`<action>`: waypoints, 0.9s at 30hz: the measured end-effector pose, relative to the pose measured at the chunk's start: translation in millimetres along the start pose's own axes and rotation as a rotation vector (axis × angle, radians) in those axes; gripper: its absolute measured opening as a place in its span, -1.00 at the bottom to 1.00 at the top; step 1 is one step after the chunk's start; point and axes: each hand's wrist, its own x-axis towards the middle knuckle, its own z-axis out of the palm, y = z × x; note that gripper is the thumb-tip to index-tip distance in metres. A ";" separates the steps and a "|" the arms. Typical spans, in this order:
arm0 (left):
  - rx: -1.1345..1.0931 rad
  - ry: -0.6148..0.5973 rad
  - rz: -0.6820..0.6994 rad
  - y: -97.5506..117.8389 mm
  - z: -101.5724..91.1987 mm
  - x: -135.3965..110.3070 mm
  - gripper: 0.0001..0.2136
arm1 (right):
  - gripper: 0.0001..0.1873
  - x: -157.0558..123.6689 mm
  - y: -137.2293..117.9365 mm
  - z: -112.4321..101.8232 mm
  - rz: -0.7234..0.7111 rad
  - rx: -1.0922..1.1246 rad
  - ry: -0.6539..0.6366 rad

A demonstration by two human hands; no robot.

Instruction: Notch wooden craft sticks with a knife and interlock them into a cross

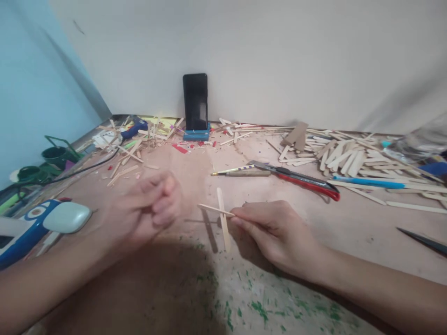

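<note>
Between the thumb and index finger of my right hand (275,228) is the end of a thin wooden craft stick (213,209), which points left. A second wooden craft stick (225,232) crosses it, forming an X shape above the table. Whether the two are joined I cannot tell. My left hand (153,200) is a little to the left, apart from the crossed sticks. It is blurred, with its fingers curled in and closed; anything inside them is hidden. Beyond the hands lie a red-and-black utility knife (300,179) and a slim brush-like tool (244,172).
A phone (195,102) leans upright on a blue stand (196,135) by the wall. Craft sticks are piled (349,156) at back right, near a blue pen (370,182). A dark pointed blade (422,240) lies far right. A glue gun (134,129), its cord and a pale-green case (68,217) are left.
</note>
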 end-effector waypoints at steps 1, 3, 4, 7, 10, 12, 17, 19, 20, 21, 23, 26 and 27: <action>0.008 0.041 0.046 3.3 -1.7 1.6 -0.58 | -0.51 0.1 -0.9 -1.1 0.028 0.009 0.003; 0.060 0.110 0.086 3.5 -2.6 4.0 -0.64 | -0.50 1.4 -2.6 -2.0 0.087 0.042 0.008; 0.097 0.136 0.093 0.6 -1.7 4.4 -0.66 | -0.49 2.3 -3.3 -2.0 0.116 0.064 0.007; 0.188 0.192 0.110 -14.0 3.4 4.2 -0.65 | -0.48 5.1 -3.7 -0.7 0.179 0.130 0.000; 0.246 0.213 0.115 -24.4 6.9 3.8 -0.62 | -0.49 6.3 -2.6 0.4 0.219 0.183 -0.005; 0.283 0.213 0.117 -26.5 7.3 3.2 -0.61 | -0.53 6.1 -2.2 0.6 0.235 0.216 -0.011; 0.378 0.247 0.149 -24.0 8.1 0.9 -0.66 | -0.59 5.5 -3.6 1.2 0.246 0.269 -0.019; 0.413 0.274 0.149 -22.3 9.8 0.6 -0.66 | -0.57 5.8 -3.9 1.7 0.243 0.277 -0.019; 0.430 0.289 0.149 -21.5 10.9 0.4 -0.66 | -0.57 6.0 -3.7 2.0 0.241 0.278 -0.021; 0.448 0.304 0.148 -20.8 12.2 0.1 -0.66 | -0.57 6.3 -3.4 2.2 0.240 0.275 -0.026; 0.486 0.334 0.155 -20.0 14.8 -1.2 -0.67 | -0.58 6.9 -2.6 1.9 0.241 0.263 -0.032; 0.552 0.370 0.186 -20.8 17.6 -4.3 -0.69 | -0.59 7.1 -1.7 0.4 0.230 0.228 -0.044; 0.580 0.381 0.200 -21.6 17.9 -5.5 -0.71 | -0.58 6.9 -1.6 -0.1 0.223 0.212 -0.050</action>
